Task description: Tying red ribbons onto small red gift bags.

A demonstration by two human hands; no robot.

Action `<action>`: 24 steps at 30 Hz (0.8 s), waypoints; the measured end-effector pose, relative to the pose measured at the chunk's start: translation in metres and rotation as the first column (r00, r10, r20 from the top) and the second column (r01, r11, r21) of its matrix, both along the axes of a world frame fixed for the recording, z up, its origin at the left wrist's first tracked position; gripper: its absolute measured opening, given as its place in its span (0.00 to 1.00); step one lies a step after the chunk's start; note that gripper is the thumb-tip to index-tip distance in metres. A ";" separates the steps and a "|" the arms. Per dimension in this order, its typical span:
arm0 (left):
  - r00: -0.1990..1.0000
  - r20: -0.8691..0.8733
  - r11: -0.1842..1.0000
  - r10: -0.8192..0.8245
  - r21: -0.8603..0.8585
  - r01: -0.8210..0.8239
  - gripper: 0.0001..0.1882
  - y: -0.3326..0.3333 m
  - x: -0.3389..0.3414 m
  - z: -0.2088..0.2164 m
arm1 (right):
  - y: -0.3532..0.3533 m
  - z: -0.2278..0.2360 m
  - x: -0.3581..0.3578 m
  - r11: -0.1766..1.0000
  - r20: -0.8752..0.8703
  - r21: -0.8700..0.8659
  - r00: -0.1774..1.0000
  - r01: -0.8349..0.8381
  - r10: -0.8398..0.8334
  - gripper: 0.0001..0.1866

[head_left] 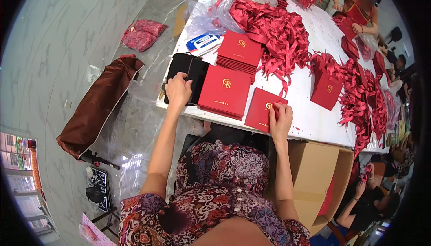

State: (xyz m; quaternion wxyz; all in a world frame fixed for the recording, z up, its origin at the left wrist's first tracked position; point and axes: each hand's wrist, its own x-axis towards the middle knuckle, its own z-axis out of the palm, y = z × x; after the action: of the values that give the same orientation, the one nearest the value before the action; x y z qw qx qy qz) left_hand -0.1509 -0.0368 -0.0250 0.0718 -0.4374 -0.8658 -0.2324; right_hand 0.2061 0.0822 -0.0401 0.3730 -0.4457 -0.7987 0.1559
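My left hand (178, 89) rests on a flat black case (188, 69) at the table's near left corner, fingers apart and slightly bent. Over the near edge, my right hand (281, 118) has its fingers closed at the right side of a flat red paper bag (258, 106) with a gold print. A bit of dark red ribbon seems to show at its top edge. Between my hands lies a neat stack of red paper bags (224, 91), and behind it stands a second stack (240, 50). What lies under my right fingers is partly hidden.
A large heap of red ribbons (278, 30) fills the table's middle, beside clear plastic (206, 17) and a blue-and-white packet (204, 44). More ribboned bags (327, 84) lie at right. An open cardboard box (314, 174) stands below the edge. Other people work across the table.
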 end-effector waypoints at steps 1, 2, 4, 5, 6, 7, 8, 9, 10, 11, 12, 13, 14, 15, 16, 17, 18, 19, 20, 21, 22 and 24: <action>0.995 0.092 1.000 0.024 -0.013 -0.023 0.14 0.003 -0.003 -0.003 | 0.000 -0.001 0.000 0.999 0.012 0.032 1.000 0.000 -0.001 0.10; 0.977 0.210 0.999 0.018 0.025 -0.024 0.12 0.005 -0.001 0.000 | 0.001 -0.003 0.003 0.998 0.028 0.062 1.000 0.009 -0.011 0.11; 0.941 0.339 0.994 0.023 0.092 -0.057 0.11 0.000 -0.006 0.003 | 0.000 -0.005 0.000 0.997 0.000 0.072 1.000 -0.003 0.003 0.11; 0.926 0.378 0.991 0.015 0.115 -0.064 0.11 -0.002 -0.009 0.005 | 0.000 -0.004 -0.001 0.998 0.004 0.067 1.000 -0.001 0.001 0.10; 0.909 0.417 0.988 0.007 0.137 -0.071 0.10 -0.004 -0.012 0.004 | 0.000 -0.004 0.000 0.998 0.007 0.062 1.000 0.001 -0.002 0.10; 0.923 0.384 0.984 0.027 0.154 -0.094 0.10 -0.008 -0.022 0.002 | -0.001 -0.001 -0.003 0.998 0.000 0.057 1.000 -0.010 0.010 0.10; 0.934 0.355 0.979 0.045 0.172 -0.112 0.10 -0.008 -0.025 0.002 | -0.001 0.001 -0.002 0.999 -0.004 0.051 1.000 -0.018 0.018 0.09; 0.950 0.309 0.977 0.047 0.182 -0.108 0.10 -0.009 -0.028 0.001 | 0.000 0.003 0.002 1.000 -0.009 0.005 0.999 -0.031 0.031 0.08; 0.964 0.261 0.976 0.055 0.191 -0.107 0.10 -0.010 -0.029 0.004 | -0.001 0.006 0.005 1.000 -0.003 0.003 1.000 -0.020 0.020 0.08; 0.978 0.193 0.983 0.079 0.149 -0.109 0.10 -0.010 -0.030 0.005 | -0.001 0.010 0.009 0.997 -0.091 -0.073 0.996 0.002 -0.008 0.08; 0.978 0.197 0.984 0.071 0.146 -0.101 0.10 -0.008 -0.024 0.003 | -0.002 0.013 0.012 0.989 -0.177 -0.150 0.983 0.016 -0.043 0.08; 0.990 0.088 0.989 0.109 0.092 -0.117 0.11 -0.004 -0.012 0.008 | -0.001 0.016 0.020 0.986 -0.155 -0.147 0.983 0.076 -0.099 0.07; 0.990 -0.024 0.990 0.139 0.042 -0.138 0.12 -0.001 -0.005 0.012 | -0.002 0.018 0.028 0.982 -0.196 -0.150 0.969 0.119 -0.147 0.06; 0.992 -0.017 0.991 0.127 0.037 -0.126 0.12 0.002 -0.002 0.012 | -0.001 0.016 0.037 0.976 -0.206 -0.151 0.961 0.154 -0.184 0.06; 0.984 -0.134 0.993 0.117 -0.015 -0.120 0.13 0.002 -0.001 0.014 | -0.001 0.014 0.046 0.971 -0.219 -0.153 0.952 0.184 -0.215 0.06; 0.964 -0.248 0.991 0.099 -0.068 -0.119 0.14 0.003 0.001 0.015 | -0.001 0.012 0.054 0.957 -0.214 -0.212 0.946 0.198 -0.243 0.07; 0.965 -0.245 0.991 0.091 -0.073 -0.111 0.14 0.003 0.003 0.014 | -0.002 0.009 0.061 0.955 -0.209 -0.216 0.945 0.206 -0.251 0.07; 0.963 -0.265 0.998 0.045 -0.024 -0.053 0.16 0.005 0.004 0.012 | -0.004 0.007 0.069 0.950 -0.207 -0.255 0.949 0.181 -0.236 0.07; 0.958 -0.286 1.000 0.001 0.024 0.006 0.18 0.007 0.005 0.010 | -0.005 0.005 0.075 0.943 -0.207 -0.294 0.953 0.154 -0.221 0.07; 0.954 -0.290 0.996 -0.082 0.013 0.090 0.25 0.006 0.000 0.005 | -0.006 0.003 0.079 0.958 -0.213 -0.254 0.959 0.131 -0.187 0.07; 0.954 -0.289 0.996 -0.085 0.009 0.092 0.25 0.005 0.003 0.006 | -0.006 0.004 0.082 0.957 -0.212 -0.259 0.959 0.133 -0.190 0.07; 0.925 -0.352 0.989 -0.144 -0.071 0.127 0.31 0.002 0.007 0.009 | -0.006 0.006 0.082 0.933 -0.119 -0.331 0.975 0.141 -0.189 0.06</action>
State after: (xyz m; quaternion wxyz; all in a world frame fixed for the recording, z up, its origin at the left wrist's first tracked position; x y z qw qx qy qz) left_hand -0.1436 -0.0353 -0.0159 0.2007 -0.5325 -0.8114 -0.1333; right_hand 0.2882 0.0765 -0.0341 0.3661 -0.5531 -0.6923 0.2842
